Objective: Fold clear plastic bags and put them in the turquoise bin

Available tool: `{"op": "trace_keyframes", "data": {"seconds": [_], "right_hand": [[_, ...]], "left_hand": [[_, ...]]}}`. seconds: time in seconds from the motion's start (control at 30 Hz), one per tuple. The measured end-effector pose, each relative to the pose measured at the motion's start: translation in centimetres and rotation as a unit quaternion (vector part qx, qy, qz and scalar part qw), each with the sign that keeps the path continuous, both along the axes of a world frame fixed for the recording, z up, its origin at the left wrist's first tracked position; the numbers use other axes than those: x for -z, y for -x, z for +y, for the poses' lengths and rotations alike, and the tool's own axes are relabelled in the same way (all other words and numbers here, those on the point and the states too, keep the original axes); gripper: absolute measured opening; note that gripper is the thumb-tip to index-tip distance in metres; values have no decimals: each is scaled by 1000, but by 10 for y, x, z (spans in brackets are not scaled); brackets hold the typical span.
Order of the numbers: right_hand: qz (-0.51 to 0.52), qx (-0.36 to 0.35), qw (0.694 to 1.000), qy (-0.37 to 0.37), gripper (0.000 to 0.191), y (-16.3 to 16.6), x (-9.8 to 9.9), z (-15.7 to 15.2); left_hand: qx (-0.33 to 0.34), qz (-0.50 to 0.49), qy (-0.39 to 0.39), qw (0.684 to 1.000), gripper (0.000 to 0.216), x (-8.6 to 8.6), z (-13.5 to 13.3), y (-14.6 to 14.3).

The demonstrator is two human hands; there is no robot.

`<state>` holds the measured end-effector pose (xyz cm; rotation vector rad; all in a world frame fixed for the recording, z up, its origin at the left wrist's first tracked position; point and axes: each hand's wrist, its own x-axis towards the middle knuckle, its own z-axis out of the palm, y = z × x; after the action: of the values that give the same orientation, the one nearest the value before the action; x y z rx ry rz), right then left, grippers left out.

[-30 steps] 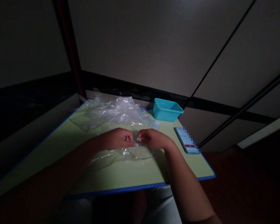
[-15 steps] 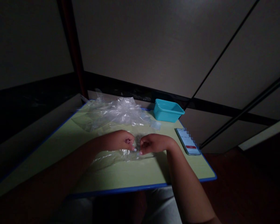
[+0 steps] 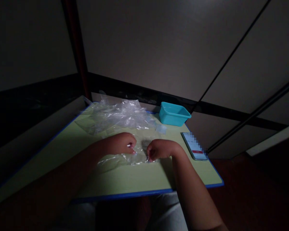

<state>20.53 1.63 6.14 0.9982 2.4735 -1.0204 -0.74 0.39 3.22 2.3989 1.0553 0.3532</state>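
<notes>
Both hands work over a clear plastic bag (image 3: 139, 157) lying near the middle of the small table. My left hand (image 3: 122, 143) has its fingers curled and pinched on the bag's film at the left. Opposite it, my right hand (image 3: 160, 149) pinches the film too, thumb and fingertips pointing down and left. A stretch of shiny, wrinkled film spans the gap between the two hands. Behind them is a heap of crumpled clear plastic bags (image 3: 127, 114). The exact edge that each hand grips is hard to make out in the dim light.
A turquoise plastic basin (image 3: 172, 118) stands at the back right of the table (image 3: 125, 186), which has a blue edge. A phone (image 3: 194, 147) with a lit screen lies at the right. One small pale piece (image 3: 161, 129) rests before the basin. Dark cabinet panels rise behind.
My hands have moved apart, the left one to the left and the right one slightly right, so that more film shows between them.
</notes>
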Motion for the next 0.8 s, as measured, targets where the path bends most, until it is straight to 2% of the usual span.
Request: {"op": "trace_keyframes", "data": {"seconds": [0.1,0.2,0.27,0.33,0.43,0.57,0.8], "right_hand": [[-16,4,1000,-26,6,1,0,0],[-31,-5,999,-32,11,1,-1,0],[-43,-13,999,-26,17,0,-1,0],[-56,-17,998,-25,20,-1,-2,0],[-75,-17,997,-23,17,-3,-3,1],[-88,8,996,19,11,-7,-3,4],[-94,45,993,47,15,-11,-3,8]], "left_hand": [[-30,7,-53,998,22,-1,-3,-1],[-59,50,-119,990,62,0,-7,-5],[-69,102,-114,986,87,1,-10,-7],[-77,145,-84,983,101,2,-12,-9],[-88,177,-52,979,111,2,-11,-9],[-93,187,-47,977,118,4,-8,-5],[-93,206,-27,974,125,1,-7,-2]]}}
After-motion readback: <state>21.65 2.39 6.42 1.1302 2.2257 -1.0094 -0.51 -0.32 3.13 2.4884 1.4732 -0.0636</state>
